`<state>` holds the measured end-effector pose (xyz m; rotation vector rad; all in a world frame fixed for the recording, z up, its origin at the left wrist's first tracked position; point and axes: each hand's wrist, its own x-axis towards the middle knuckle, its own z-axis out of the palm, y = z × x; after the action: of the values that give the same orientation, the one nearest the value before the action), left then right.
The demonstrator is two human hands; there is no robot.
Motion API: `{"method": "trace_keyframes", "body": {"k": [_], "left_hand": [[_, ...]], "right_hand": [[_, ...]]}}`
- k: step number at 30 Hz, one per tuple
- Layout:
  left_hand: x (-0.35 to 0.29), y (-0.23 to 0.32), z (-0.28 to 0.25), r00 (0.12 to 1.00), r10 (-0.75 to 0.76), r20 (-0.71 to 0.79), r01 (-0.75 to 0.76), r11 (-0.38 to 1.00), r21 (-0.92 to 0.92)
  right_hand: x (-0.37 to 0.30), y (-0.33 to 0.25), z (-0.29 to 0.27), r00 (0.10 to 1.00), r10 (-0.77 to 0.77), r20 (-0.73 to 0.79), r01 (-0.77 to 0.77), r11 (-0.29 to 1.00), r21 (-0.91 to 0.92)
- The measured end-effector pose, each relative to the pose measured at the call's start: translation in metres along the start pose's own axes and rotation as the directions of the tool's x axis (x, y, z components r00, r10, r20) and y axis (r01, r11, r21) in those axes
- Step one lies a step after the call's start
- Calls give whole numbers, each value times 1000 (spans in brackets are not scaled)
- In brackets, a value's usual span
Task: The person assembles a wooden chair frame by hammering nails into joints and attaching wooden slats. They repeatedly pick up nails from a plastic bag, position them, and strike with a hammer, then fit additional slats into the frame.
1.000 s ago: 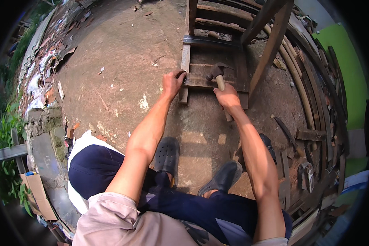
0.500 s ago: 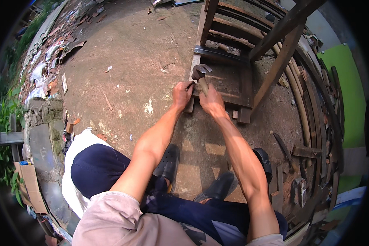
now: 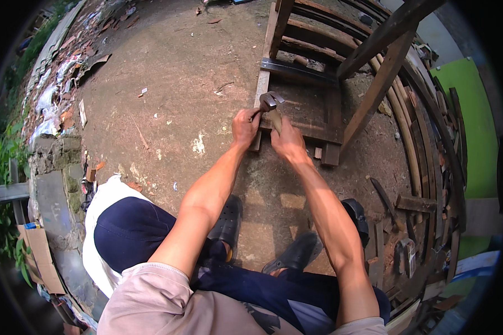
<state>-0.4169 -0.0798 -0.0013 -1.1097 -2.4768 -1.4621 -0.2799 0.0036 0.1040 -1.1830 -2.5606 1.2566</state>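
My right hand [image 3: 288, 138] is wrapped round the wooden handle of a claw hammer [image 3: 269, 101]. The hammer's metal head is up by my left hand [image 3: 244, 128], beside the edge of a dark wooden frame [image 3: 313, 130]. That left hand is closed at the frame's left corner, with a small dark piece showing at its fingertips, too little to name. The frame lies on the ground, with slats at its far end and a dark straight bar [image 3: 299, 72] across it.
Slanting wooden posts [image 3: 379, 89] rise at the right of the frame. Long timber strips [image 3: 411, 139] and a green panel [image 3: 474, 123] lie farther right. At left are a low broken wall [image 3: 56, 184], rubble and a white sack [image 3: 98, 245] beside my knee.
The hammer head has come down a little and tilted, closer to my left hand's fingertips. Both hands keep their grip and have barely shifted.
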Motion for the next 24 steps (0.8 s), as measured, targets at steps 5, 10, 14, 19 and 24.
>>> {"method": "trace_keyframes", "body": {"k": [5,10,14,19,24], "left_hand": [[0,4,0,1000,3,-3,-3,1000,-28],[-3,6,-2,1000,-27,4,27,1000,-14],[-8,12,-4,999,-45,30,44,999,24],[-30,16,2,981,-192,31,189,979,76],[-39,18,4,927,-345,148,340,938,59]], "right_hand": [[-2,3,0,999,-24,-38,26,998,65],[0,-1,-5,999,50,2,-50,998,-23],[0,-9,-16,991,-41,-126,52,995,91],[-5,-19,-20,971,-118,-208,158,969,187],[2,1,-1,1000,4,20,-4,1000,10]]}}
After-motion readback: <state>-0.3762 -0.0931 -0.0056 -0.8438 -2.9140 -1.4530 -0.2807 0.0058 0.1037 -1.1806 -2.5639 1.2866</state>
